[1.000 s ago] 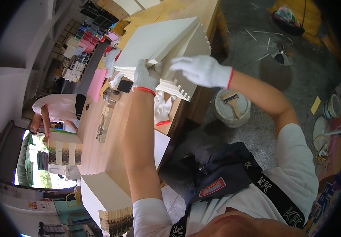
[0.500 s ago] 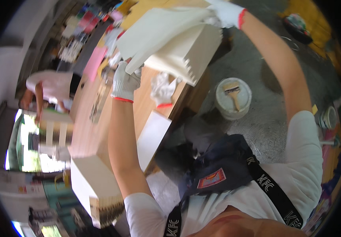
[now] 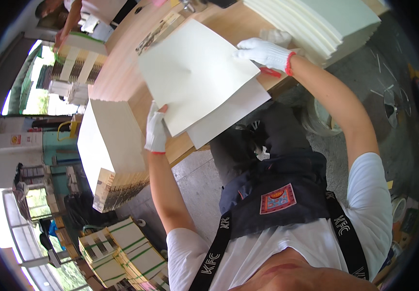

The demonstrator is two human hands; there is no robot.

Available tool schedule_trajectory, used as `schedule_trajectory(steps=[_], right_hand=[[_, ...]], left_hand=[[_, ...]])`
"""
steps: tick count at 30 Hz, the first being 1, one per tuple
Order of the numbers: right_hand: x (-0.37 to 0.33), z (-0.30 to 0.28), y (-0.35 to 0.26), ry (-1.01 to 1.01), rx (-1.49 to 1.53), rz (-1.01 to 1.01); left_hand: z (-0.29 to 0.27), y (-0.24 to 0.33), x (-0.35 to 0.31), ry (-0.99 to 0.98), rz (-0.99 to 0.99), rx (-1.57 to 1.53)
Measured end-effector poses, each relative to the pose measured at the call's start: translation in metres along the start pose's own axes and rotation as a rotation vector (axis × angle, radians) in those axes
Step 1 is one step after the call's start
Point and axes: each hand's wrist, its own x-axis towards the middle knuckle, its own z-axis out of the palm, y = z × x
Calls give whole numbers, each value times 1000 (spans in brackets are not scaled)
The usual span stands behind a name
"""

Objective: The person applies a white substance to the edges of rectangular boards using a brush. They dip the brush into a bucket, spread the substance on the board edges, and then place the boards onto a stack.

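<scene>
While you lean over the wooden counter, both of your gloved hands are on one large cream sheet of paper, and that sheet is the best landmark for everything else. Far to the left of the sheet, bundles of banded books sit low on the floor side. Closer, just left of the sheet, a tall block of stacked booklets rests on the counter edge, its striped spines facing you. Your left hand, in a white glove with a red cuff, pinches the sheet's lower left corner, thumb on top and fingers wrapped beneath. The sheet itself lies tilted across the counter, lifted slightly at its edges. Under the sheet and sticking out past its lower right side is a second white sheet, which overhangs the counter edge. Your right hand grips the sheet's upper right corner, fingers curled over the paper. Beyond that corner, up and right of the sheet, a thick stack of cream sheets sits on the counter. Above the sheet's left side, at the far end of the counter, another person's arm reaches over a second striped pile.
</scene>
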Motion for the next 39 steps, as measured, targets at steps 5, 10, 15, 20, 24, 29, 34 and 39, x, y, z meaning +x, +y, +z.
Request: schedule_trajectory(steps=[5, 10, 15, 20, 24, 29, 34, 39], right_hand=[[12, 37, 8, 6, -204, 125], [7, 37, -10, 7, -341, 210], [-31, 48, -16, 313, -717, 98], [-80, 58, -10, 211, -878, -18], [-84, 74, 14, 259, -870, -90], [-82, 79, 16, 303, -868, -91], [-81, 79, 13, 341, -838, -119], [-81, 81, 13, 351, -800, -128]], left_hand=[[-22, -48, 19, -28, -153, -94], [-24, -28, 14, 4, -352, 386], [-5, -46, -48, 398, 303, 1198], [11, -67, -88, 270, 464, 1200], [19, -63, -88, 250, 432, 1250], [16, -61, -87, 228, 396, 1298], [15, -64, -85, 235, 386, 1286], [14, -61, -87, 230, 372, 1318]])
